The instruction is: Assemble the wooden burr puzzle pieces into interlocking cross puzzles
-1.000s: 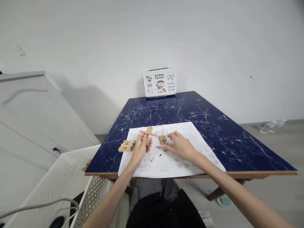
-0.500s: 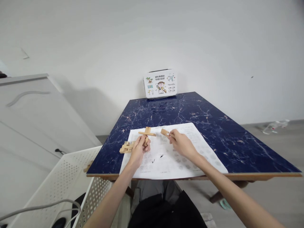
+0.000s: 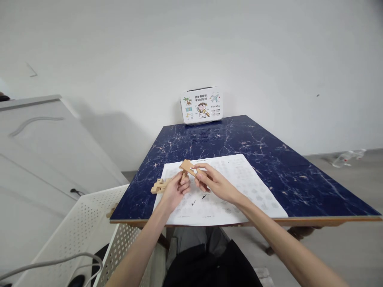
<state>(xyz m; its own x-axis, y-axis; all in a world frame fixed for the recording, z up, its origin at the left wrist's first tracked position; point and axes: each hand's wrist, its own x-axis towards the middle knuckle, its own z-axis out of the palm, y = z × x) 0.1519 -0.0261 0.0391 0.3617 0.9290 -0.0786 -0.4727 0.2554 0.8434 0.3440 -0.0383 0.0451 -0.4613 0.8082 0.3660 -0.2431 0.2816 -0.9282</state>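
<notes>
"What do the two hands hold?"

"At the near side of a blue, marble-patterned desk (image 3: 254,137), a person's right hand (image 3: 214,183) grips a flat, notched wooden piece (image 3: 188,166), the fingers pinched narrow on its near end, its far end tilted toward ten o'clock."

"And the other hand?"

"The left hand (image 3: 175,191), at nine o'clock from the right, curls its fingers around a partly hidden wooden piece (image 3: 184,174). The notched piece passes above it; whether the two touch, I cannot tell."

"What lies around them?"

"Just beside the left hand, at nine o'clock, sits a small stack of wooden blocks (image 3: 158,186), partly covered by that hand. Beneath the hands spreads a white printed sheet (image 3: 233,203), with two dark marks near six o'clock."

"Farther out?"

"At twelve o'clock, a white case (image 3: 202,105) marked 'TRAVEL' stands upright at the desk's far edge, near the wall (image 3: 191,44). At eight o'clock, beside the desk, is a white perforated basket (image 3: 118,245), with a gray cable (image 3: 60,260) looping across it."
</notes>
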